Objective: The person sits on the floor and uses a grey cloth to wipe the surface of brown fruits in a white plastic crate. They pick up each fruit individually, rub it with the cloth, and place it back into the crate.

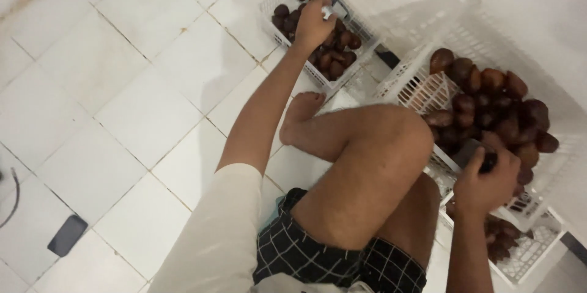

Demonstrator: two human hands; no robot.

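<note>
My left hand [313,21] reaches out over a small white basket [272,1] of brown scaly fruits [339,54]. Its fingers curl down among the fruits, and what they hold is hidden. My right hand [486,186] is closed on a dark-handled knife [474,153] with a grey blade. It rests at the near edge of a large white crate [422,79] heaped with the same brown fruits [495,106].
I sit on a white tiled floor [122,116] with my bent knee [373,164] and bare foot [301,109] between the two containers. A third white basket [529,256] with fruits lies under my right wrist. A dark flat object [67,235] lies at the lower left.
</note>
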